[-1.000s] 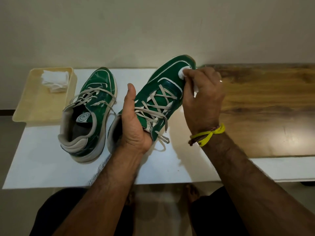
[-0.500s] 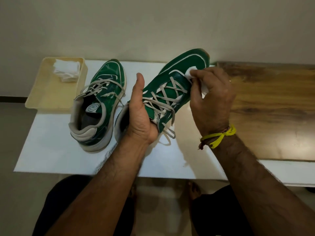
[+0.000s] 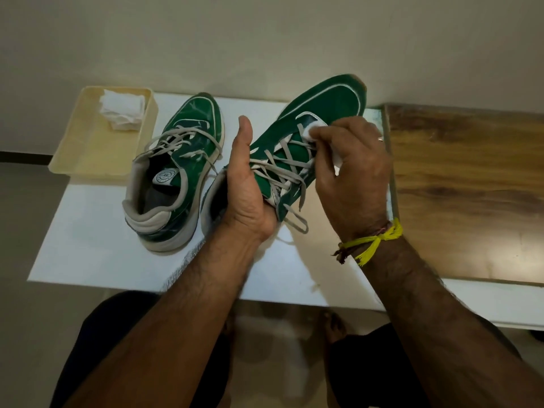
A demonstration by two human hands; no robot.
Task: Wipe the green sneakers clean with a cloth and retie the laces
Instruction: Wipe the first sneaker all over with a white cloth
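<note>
Left grip [image 3: 245,189] clasps raised sneaker [image 3: 318,113], right grip [image 3: 353,169] pinches cloth [image 3: 313,131] (bare table [image 3: 97,231] leftward)

Both arms are bare, with no sleeves, and have dark hair on them. The right wrist [image 3: 365,248] has a yellow thread [image 3: 375,244] tied round it, next to a thin dark reddish one. One finger of the right hand [image 3: 353,175] wears a ring [image 3: 380,139]. The legs wear black shorts [image 3: 379,369]. The feet [image 3: 331,325] are bare.
</note>
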